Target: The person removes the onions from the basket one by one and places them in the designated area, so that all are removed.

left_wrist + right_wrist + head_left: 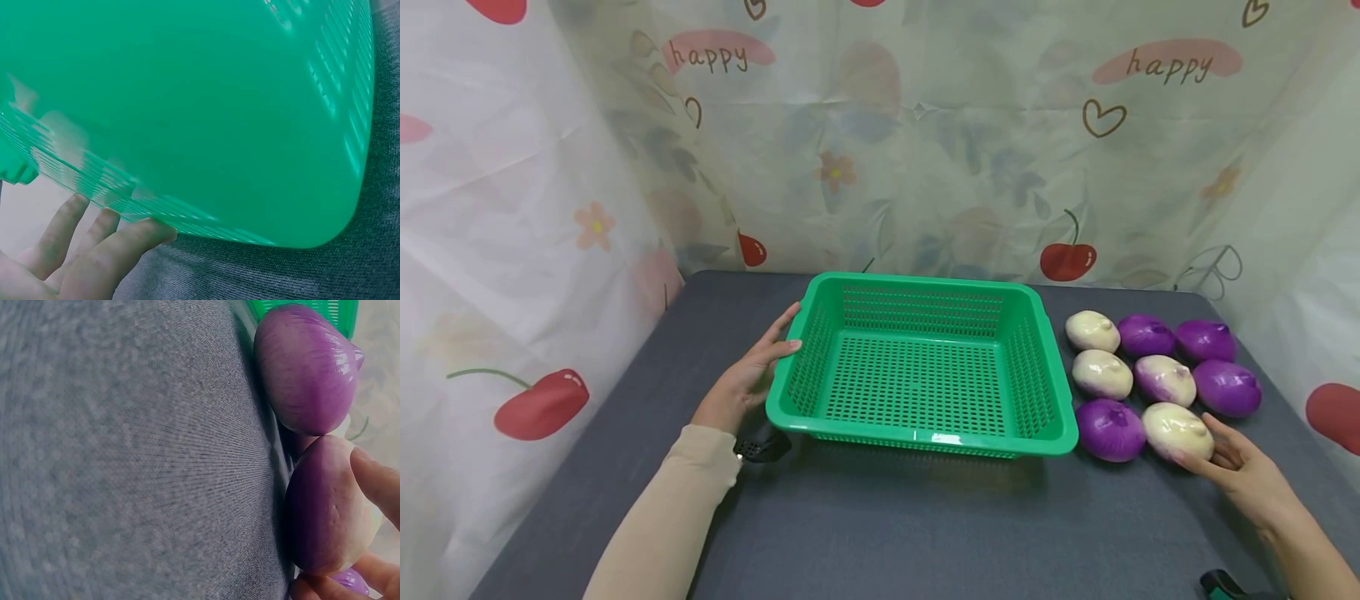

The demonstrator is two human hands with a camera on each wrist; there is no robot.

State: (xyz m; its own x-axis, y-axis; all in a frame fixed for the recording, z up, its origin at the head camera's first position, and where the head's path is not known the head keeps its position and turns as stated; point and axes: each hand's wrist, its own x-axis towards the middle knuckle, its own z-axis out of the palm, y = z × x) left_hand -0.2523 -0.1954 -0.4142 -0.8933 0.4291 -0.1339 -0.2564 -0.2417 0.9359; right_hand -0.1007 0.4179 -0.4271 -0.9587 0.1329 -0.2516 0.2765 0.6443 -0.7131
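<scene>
A green slotted basket (925, 442) stands empty in the middle of the grey table. My left hand (752, 375) lies against its left wall with straight fingers; in the left wrist view those fingers (94, 250) reach under the basket's rim (200, 112). Right of the basket lie several onions, some purple and some pale. My right hand (1232, 462) holds the nearest pale onion (1177, 431), which rests on the table. In the right wrist view a finger (378, 481) and the thumb touch opposite sides of this onion (325, 512), beside a purple onion (306, 369).
The grey cloth table (880, 525) runs to a printed curtain (925, 150) at the back and on both sides. The other onions (1165, 358) lie in rows between the basket and the right edge. A purple onion (1109, 429) sits close to the basket's front right corner.
</scene>
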